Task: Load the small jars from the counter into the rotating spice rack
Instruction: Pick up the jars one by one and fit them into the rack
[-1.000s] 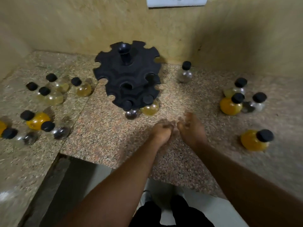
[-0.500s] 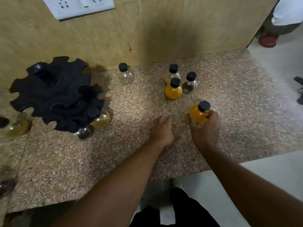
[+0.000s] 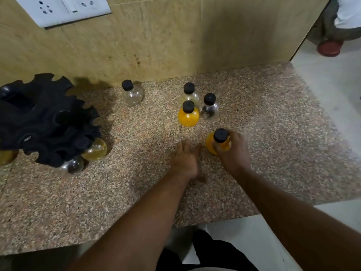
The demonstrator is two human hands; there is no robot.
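My right hand [image 3: 233,151] is wrapped around an orange jar with a black cap [image 3: 212,144] at the counter's middle right. My left hand [image 3: 185,159] rests flat on the granite counter [image 3: 136,192] just left of it, fingers together and holding nothing. The black rotating spice rack [image 3: 45,118] stands at the far left, with a pale yellow jar [image 3: 96,149] and a dark jar [image 3: 73,166] in its lower slots. Behind my hands stand an orange jar [image 3: 188,116], a dark jar [image 3: 210,106], a pale jar [image 3: 189,93] and a clear jar [image 3: 131,92].
A beige wall with a white socket plate [image 3: 60,8] backs the counter. The counter's right edge drops to a pale floor, where another person's leg and a red shoe [image 3: 329,47] show at top right. Another yellowish jar [image 3: 6,156] peeks out left of the rack.
My view has swung right, away from the jars left of the rack. My right hand moved from the counter's middle to the orange jar and closed on it. The left hand stayed on the counter.
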